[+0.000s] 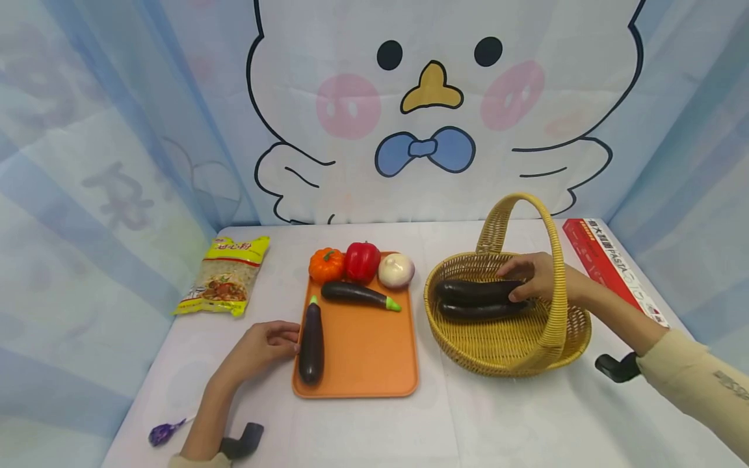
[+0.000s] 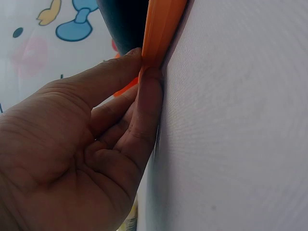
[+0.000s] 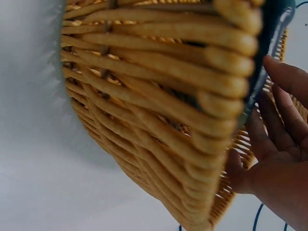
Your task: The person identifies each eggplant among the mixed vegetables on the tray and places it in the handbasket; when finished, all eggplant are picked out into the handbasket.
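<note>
My left hand [image 1: 268, 348] pinches the left rim of an orange tray [image 1: 368, 354]. In the left wrist view the thumb lies on top of the rim, with the fingers under it. One eggplant [image 1: 312, 343] lies along that side of the tray, and a second eggplant [image 1: 357, 294] lies across its upper part. My right hand [image 1: 541, 276] reaches into a wicker basket [image 1: 491, 351] and holds the right end of a dark eggplant [image 1: 474, 292], thumb on its near side. Another eggplant [image 1: 476, 312] lies beside it in the basket.
At the tray's far edge sit an orange pumpkin [image 1: 327, 265], a red bell pepper [image 1: 362, 261] and a white-purple round vegetable [image 1: 396, 270]. A yellow food bag [image 1: 222, 276] lies left, a purple-wrapped lollipop [image 1: 166, 432] nearer, and a red pasta box [image 1: 614, 270] right. The basket handle [image 1: 558, 292] arches over my right wrist.
</note>
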The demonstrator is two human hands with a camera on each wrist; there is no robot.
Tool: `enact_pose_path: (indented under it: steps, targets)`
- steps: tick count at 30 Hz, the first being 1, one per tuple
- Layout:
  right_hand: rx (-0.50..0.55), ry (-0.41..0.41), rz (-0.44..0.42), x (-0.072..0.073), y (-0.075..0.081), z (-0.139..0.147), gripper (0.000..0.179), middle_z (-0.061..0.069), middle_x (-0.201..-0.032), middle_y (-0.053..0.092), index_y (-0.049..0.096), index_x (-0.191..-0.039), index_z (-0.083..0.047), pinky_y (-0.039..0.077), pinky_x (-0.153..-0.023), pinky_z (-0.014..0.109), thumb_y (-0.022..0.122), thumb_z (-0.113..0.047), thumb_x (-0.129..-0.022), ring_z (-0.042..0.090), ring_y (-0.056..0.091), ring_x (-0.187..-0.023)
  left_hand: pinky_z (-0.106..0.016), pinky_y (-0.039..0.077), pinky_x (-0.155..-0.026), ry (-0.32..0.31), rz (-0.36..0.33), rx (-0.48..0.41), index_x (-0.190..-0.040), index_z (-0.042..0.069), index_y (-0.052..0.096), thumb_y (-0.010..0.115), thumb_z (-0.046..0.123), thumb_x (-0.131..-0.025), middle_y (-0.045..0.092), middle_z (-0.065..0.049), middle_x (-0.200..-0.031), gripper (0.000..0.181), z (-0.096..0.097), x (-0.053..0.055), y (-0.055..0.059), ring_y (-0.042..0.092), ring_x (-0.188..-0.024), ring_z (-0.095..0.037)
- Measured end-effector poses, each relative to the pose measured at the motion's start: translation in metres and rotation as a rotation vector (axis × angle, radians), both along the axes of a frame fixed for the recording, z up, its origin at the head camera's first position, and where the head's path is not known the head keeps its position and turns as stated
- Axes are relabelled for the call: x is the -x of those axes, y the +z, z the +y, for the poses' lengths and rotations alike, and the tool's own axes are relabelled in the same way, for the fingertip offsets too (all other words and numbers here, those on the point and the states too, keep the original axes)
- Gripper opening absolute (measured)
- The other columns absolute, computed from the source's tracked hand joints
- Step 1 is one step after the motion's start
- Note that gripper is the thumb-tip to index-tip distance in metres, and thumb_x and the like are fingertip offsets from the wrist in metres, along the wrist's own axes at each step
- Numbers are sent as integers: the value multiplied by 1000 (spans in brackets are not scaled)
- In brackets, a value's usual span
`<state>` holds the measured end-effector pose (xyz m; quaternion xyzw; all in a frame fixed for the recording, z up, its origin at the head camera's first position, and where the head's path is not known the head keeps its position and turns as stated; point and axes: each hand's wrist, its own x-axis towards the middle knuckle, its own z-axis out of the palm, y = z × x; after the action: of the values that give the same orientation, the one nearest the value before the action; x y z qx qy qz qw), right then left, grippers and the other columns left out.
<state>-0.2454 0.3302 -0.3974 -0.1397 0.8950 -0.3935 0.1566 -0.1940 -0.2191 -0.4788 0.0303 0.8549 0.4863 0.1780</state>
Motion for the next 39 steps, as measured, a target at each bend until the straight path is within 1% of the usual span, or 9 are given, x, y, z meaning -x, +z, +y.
enact_pose_path:
  steps: [6,12,16,21,24,27,32,34,39]
  targets:
    - [31,-8,99,-10,21,8,38,21,-120,64,64,-121,-1,54,-85,34,77,-12,-86,37,62,-108,-36,54,-84,4,2,-6,-124,0,64,78,18,-86,71,-3,-100,44,0,1,0,68,-90,-18]
    - [-146,-131,174,-33,52,12,48,19,-125,63,63,-126,-5,44,-92,63,75,-32,-89,41,55,-119,-36,54,-84,0,1,-11,-125,0,64,78,19,-86,71,-3,-100,45,-1,1,-3,68,-90,-18]
    - [-158,-221,224,-54,67,19,50,21,-131,58,59,-129,-8,39,-92,70,73,-36,-91,44,48,-125,-36,54,-84,-4,6,-14,-125,-1,64,78,20,-86,71,-3,-100,46,-1,2,-4,68,-90,-18]
    - [-161,-366,290,-83,81,23,45,12,-133,57,59,-132,-16,49,-88,36,69,-37,-94,20,50,-120,-36,54,-84,-6,15,-12,-124,-1,64,78,18,-86,71,-3,-100,45,-2,2,-3,68,-90,-19]
    - [-115,-453,340,-104,88,17,41,0,-132,55,60,-132,-19,42,-76,11,67,-34,-95,7,48,-118,-36,54,-84,-5,14,-7,-124,-1,64,78,18,-86,71,-3,-100,45,-2,2,-2,68,-89,-18]
    - [-2,-498,408,-127,96,6,39,-7,-131,52,59,-134,-17,39,-76,3,67,-22,-96,5,44,-126,-36,54,-84,-2,12,-8,-124,-1,64,79,19,-86,71,-3,-100,45,-2,2,-1,68,-90,-19]
    - [185,-409,515,-161,105,-12,49,4,-135,48,56,-135,-3,47,-79,9,65,12,-89,13,39,-130,-36,54,-84,-3,13,-10,-124,0,64,78,19,-86,71,-3,-101,45,-1,2,-2,68,-90,-19]
    - [199,-360,547,-172,107,-20,54,9,-136,46,54,-134,2,48,-79,10,64,20,-85,16,39,-129,-36,54,-84,-1,14,-9,-124,0,64,78,19,-86,71,-3,-100,45,-1,2,-2,68,-90,-18]
    - [224,-269,592,-194,109,-44,60,15,-133,51,53,-133,9,38,-99,14,64,28,-78,22,40,-130,-36,54,-84,-4,12,-12,-124,-1,64,78,18,-86,71,-3,-100,45,-1,2,-3,68,-89,-18]
